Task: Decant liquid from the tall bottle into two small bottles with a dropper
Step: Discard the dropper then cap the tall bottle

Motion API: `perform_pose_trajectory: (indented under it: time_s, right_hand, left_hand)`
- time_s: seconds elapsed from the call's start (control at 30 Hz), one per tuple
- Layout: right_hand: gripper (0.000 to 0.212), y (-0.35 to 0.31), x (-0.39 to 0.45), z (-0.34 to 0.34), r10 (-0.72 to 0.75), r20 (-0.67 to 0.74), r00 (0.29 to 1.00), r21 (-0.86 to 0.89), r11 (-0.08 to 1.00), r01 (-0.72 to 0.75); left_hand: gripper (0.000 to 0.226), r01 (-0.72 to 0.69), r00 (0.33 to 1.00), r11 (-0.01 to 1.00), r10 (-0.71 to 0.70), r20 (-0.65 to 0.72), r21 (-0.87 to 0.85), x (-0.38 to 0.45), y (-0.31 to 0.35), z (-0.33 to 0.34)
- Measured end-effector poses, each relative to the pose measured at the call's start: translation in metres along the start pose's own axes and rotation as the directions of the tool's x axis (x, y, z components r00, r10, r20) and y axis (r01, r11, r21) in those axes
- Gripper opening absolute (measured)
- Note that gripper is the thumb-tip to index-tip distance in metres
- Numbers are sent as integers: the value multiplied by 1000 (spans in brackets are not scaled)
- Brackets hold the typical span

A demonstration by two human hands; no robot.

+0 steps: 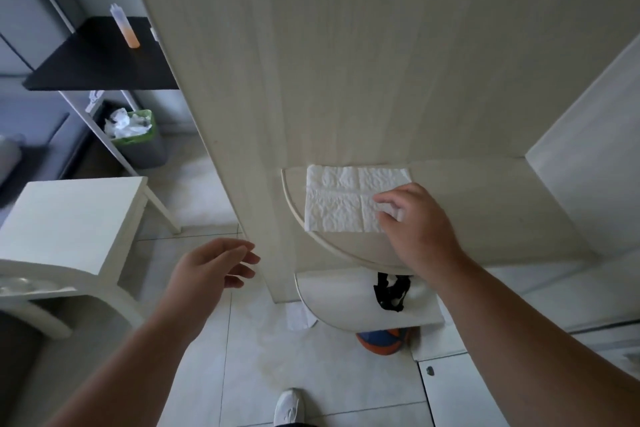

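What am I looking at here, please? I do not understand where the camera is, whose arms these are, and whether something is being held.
There is no machine. A person wears one wide-angle camera on the head, looking forward and down, so both bare arms enter from below. The right hand pinches the corner of a white paper towel lying flat on a rounded pale shelf. The left hand hangs in the air, fingers relaxed, holding nothing. Far left, on a black shelf, stands a tall bottle with orange liquid at its bottom. Below it is a bin with crumpled paper. A lower shelf holds a black item I cannot identify. No small bottles or dropper show.
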State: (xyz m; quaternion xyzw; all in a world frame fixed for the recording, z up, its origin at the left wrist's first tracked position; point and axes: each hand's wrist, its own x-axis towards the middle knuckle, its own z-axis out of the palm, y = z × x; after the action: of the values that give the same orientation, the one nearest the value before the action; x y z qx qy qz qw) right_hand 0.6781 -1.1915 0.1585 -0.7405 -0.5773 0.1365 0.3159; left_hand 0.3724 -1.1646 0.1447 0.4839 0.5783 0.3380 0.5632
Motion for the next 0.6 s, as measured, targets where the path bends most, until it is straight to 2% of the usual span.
perform_pose_trajectory:
  time_s: [0.2, 0.37, 0.47, 0.6]
  right_hand:
    - [14, -21, -43, 17, -26, 89, 996, 295, 956, -1]
    - [20, -54, -63, 64, -45, 263, 964, 491, 866, -94]
    - [22, -74, -71, 95, -65, 391, 918, 537, 826, -171]
    - [16, -96, -76, 138, -21, 574, 819, 520, 782, -343]
  left_hand:
    - [19, 17, 996, 1000, -19, -92, -15, -32, -22, -25]
    - [20, 45, 969, 997, -58, -240, -59, -65, -53, -71]
    - [25, 52, 955, 995, -73, -288, -81, -77, -67, -102]
    - [28, 69, 922, 990, -109, -372, -120, -80, -83, -149]
